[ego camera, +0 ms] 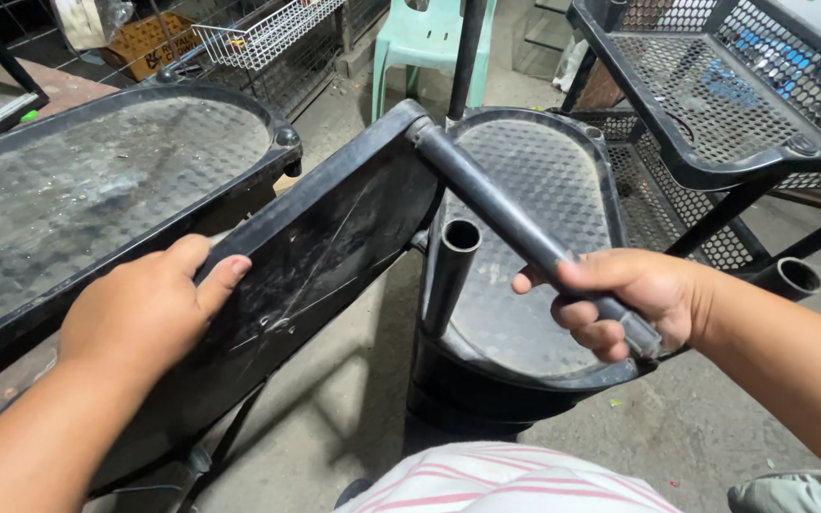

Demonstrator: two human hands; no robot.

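Note:
My left hand [149, 309] grips the edge of a tilted black plastic shelf panel [325, 237], thumb on its scratched underside. My right hand [624, 299] is closed around a black plastic tube [496, 204] whose far end is plugged into the top corner of that panel. A second, open-ended black tube [453, 261] stands upright just below it, attached to an oval perforated black shelf [534, 190] in the middle.
Another oval black shelf [97, 180] lies at the left. A black mesh rack [715, 104] stands at the upper right, with a loose tube end [795, 277] beside it. A green plastic chair [425, 38] and a white wire basket [263, 33] sit behind, on a concrete floor.

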